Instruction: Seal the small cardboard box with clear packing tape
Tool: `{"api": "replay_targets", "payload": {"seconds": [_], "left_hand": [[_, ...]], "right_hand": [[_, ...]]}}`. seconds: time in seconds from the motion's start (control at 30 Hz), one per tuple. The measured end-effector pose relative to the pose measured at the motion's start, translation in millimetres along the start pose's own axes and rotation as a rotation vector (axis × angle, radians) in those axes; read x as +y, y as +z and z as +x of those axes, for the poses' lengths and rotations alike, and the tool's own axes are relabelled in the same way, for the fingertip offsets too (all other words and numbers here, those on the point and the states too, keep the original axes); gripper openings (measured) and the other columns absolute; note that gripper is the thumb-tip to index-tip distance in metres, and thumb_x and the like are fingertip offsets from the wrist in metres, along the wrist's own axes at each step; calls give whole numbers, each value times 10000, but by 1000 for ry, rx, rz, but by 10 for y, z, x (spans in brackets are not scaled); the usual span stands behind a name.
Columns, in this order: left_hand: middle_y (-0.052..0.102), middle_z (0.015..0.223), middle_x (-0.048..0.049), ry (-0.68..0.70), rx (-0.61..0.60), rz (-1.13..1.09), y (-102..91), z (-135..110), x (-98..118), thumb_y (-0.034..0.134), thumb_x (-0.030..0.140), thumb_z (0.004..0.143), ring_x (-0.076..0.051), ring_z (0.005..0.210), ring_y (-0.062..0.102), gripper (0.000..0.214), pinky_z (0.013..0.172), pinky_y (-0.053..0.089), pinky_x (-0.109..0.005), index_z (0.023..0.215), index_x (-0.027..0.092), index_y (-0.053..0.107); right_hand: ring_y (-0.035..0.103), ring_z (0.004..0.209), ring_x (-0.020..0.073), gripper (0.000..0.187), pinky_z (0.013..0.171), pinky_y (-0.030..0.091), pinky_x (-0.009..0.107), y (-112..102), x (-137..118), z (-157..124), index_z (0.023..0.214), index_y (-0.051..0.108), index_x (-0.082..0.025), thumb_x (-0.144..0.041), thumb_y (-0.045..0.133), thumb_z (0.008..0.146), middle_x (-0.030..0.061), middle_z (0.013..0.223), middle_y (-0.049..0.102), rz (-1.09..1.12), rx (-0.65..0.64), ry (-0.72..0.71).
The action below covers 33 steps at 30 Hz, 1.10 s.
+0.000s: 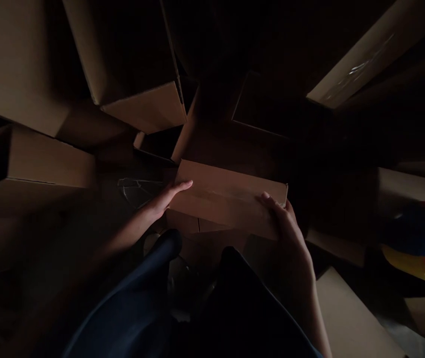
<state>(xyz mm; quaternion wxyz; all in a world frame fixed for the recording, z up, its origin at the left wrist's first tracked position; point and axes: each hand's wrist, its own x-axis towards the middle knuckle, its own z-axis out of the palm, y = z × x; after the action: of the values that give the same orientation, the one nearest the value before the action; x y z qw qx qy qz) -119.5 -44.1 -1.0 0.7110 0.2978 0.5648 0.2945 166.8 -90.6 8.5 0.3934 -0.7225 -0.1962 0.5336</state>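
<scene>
A brown cardboard box [227, 194] is held between my two hands, in front of my knees, its long side running left to right and dipping a little at the right. My left hand [167, 198] grips its left end, thumb lying on the upper face and the other fingers hidden beneath. At the right end my right hand [285, 216] is closed round the edge, its thumb also on top. Below the held box, more cardboard [186, 222] shows dimly.
An open box [148, 107] with raised flaps stands beyond at the left, near another carton [48, 156]. Large cartons fill the upper left. A taped carton [361, 59] leans at the upper right. Lower right lie a cardboard panel [350, 313] and a colourful object [413, 238]. Much is dark.
</scene>
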Motion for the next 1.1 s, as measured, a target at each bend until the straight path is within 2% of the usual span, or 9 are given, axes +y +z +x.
{"api": "replay_targets", "payload": {"seconds": [0.1,0.3,0.53,0.67,0.8,0.97,1.1], "left_hand": [[701,1227,-64,65,5,75,21,68,-53,783,516,702,-327,1249,574,541,1079,409,-514,1161,247,687],[663,1289,-67,215,-76,218,-2,242,-103,722,551,755,-327,1255,563,605,1085,416,-499,1259,230,624],[665,1278,-87,234,-129,217,-36,257,-107,712,572,775,-339,1283,539,693,1100,403,-501,1353,224,552],[653,1298,-113,205,-140,216,-35,238,-90,706,590,773,-364,1291,527,705,1078,412,-529,1341,198,561],[676,1263,-86,175,-121,227,-46,234,-100,705,595,771,-357,1308,511,675,1090,403,-505,1323,224,584],[619,1355,-66,192,-108,229,-56,233,-121,701,586,773,-330,1322,496,714,1119,377,-473,1377,246,534],[622,1346,-68,194,-107,227,-57,229,-120,707,589,769,-330,1320,498,732,1121,374,-470,1387,243,522]], "right_hand": [[680,989,294,612,812,576,385,1,86,53,1107,666,-226,-506,840,591,65,1056,716,-8,47,8],[680,1016,298,599,846,578,439,-19,221,122,1196,638,-248,-520,768,679,63,1120,702,81,-35,0],[662,1093,285,524,911,576,449,-65,262,164,1137,647,-265,-512,775,693,48,1222,665,97,-49,18],[639,1146,305,455,928,572,468,-58,261,148,1085,669,-262,-525,741,721,55,1191,684,87,-76,10],[634,1152,306,509,922,570,453,-33,217,105,1124,652,-250,-523,752,706,56,1196,688,90,-60,6],[667,1072,293,611,893,568,429,-23,174,74,1186,619,-240,-518,792,670,66,1206,681,98,-34,18],[664,1069,287,567,876,571,422,-13,157,56,1167,630,-247,-519,767,688,63,1199,683,87,-46,14]]}}
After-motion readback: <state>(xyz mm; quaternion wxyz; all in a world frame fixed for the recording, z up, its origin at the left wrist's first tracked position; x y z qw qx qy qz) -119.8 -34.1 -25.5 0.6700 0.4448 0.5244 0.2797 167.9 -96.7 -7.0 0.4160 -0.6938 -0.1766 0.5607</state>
